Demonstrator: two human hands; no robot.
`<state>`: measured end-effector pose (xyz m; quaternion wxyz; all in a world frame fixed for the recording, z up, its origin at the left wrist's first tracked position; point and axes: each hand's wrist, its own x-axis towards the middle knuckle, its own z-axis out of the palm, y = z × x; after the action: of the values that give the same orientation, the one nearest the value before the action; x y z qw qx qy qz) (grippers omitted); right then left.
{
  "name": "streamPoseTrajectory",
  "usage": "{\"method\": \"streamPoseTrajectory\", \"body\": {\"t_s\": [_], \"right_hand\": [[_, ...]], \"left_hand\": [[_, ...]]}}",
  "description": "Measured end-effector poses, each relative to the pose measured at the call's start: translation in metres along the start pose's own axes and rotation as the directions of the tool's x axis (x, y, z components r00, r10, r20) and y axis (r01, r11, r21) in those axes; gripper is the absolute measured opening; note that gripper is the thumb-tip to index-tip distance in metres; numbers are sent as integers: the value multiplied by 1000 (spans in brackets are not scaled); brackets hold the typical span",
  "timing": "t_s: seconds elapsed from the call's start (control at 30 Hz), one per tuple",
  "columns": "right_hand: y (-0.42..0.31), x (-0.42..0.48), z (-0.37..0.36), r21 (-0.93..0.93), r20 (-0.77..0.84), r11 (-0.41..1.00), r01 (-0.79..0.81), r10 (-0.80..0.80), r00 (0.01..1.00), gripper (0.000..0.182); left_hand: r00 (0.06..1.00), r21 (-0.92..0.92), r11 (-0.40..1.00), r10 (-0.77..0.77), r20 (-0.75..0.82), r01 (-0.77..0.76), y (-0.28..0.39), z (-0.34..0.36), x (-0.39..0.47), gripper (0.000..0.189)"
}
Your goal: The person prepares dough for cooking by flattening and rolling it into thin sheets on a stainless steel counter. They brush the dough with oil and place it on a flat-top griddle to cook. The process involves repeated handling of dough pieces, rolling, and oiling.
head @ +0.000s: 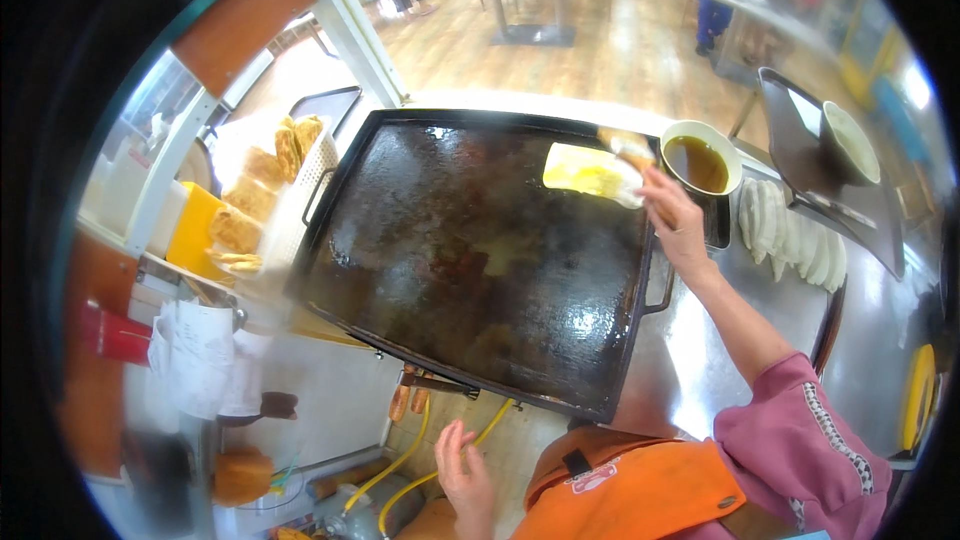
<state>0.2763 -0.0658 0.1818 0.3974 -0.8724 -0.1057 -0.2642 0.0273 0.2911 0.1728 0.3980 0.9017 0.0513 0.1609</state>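
Observation:
A large black flat griddle (pixel 450 240) lies before me, its surface shiny with oil. Near its far right corner is a rectangular piece of pale dough (pixel 581 169) streaked with yellow, its right end beside my fingers. My right hand (pixel 673 217) grips a small tan brush-like tool (pixel 628 146), blurred, at that corner. Just right of the hand stands a round bowl (pixel 697 161) of brown oil-like liquid. My left hand (pixel 461 465) hangs below the griddle's near edge, fingers apart and nothing in it.
White dough strips (pixel 791 232) lie right on a steel counter (pixel 690 360). Beyond them, a dark tray (pixel 802 142) carries another bowl (pixel 850 142). Browned flatbreads (pixel 251 195) sit left beside a white perforated basket (pixel 311 180). Yellow hoses (pixel 409 465) run beneath. People are among the far tables.

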Motion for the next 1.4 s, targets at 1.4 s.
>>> {"method": "streamPoseTrajectory", "body": {"t_s": [1.4], "right_hand": [[7,21,-18,70,-114,997,10,-2,993,23]], "left_hand": [[999,130,991,29,16,-31,39,-2,-95,25]]}}
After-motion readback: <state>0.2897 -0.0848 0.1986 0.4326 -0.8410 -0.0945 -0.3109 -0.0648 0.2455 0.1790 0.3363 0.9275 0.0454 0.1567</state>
